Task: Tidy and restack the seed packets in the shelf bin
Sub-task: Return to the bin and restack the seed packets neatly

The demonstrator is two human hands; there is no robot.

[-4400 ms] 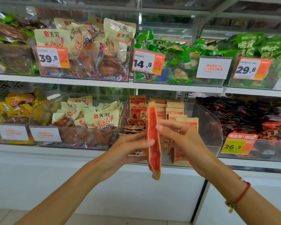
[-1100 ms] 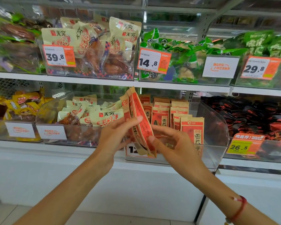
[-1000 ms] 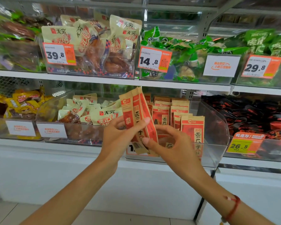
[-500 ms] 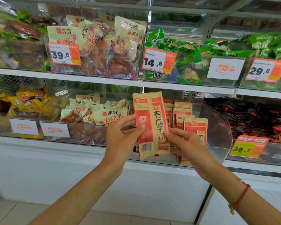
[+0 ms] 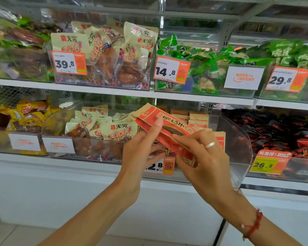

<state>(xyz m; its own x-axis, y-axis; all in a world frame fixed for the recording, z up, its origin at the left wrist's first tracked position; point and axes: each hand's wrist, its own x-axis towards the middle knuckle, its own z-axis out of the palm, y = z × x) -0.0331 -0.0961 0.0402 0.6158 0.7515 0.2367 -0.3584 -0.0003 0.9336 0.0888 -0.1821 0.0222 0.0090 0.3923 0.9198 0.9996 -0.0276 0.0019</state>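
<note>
Head view: your left hand (image 5: 140,150) and right hand (image 5: 203,157) both grasp a small bundle of flat red-and-tan paper seed packets (image 5: 164,128), tilted and held in front of the clear plastic shelf bin (image 5: 238,139). Upright tan packets in rows (image 5: 197,119) already stand at the back of the bin. The bundle count is probably three, though overlap hides the edges. Remaining work: square the bundle and seat it in the bin.

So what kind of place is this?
Most likely a shop's snack aisle: shelves of clear bins filled with packaged snacks, orange price tags clipped to them, and both hands holding seed packets.
</note>
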